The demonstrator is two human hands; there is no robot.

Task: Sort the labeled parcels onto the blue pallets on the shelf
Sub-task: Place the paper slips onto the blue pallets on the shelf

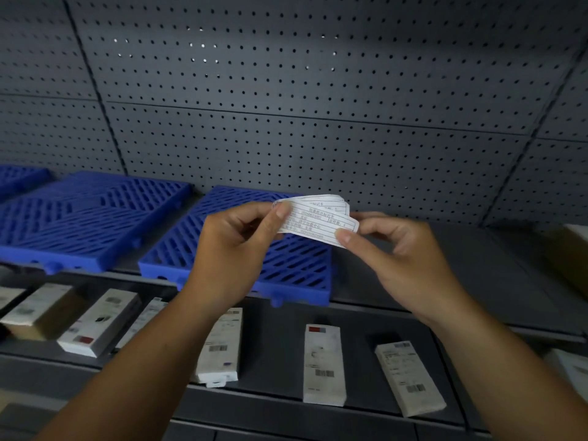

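Observation:
Both hands hold a small stack of white printed label cards (315, 218) in front of the shelf. My left hand (235, 249) pinches the stack's left end between thumb and fingers. My right hand (404, 253) pinches its lower right corner with thumb and forefinger. Behind them a blue slatted pallet (286, 265) lies on the upper shelf, with a second blue pallet (92, 218) to its left and a third (19, 178) at the far left. Several white labeled parcels lie flat on the lower shelf, among them a parcel (323, 364) in the middle and a parcel (409, 377) to the right.
A grey pegboard wall (318, 106) backs the shelf. The upper shelf (445, 275) right of the pallets is bare grey metal, with a brown box (569, 256) at its far right edge. More boxes (98, 323) lie at the lower left.

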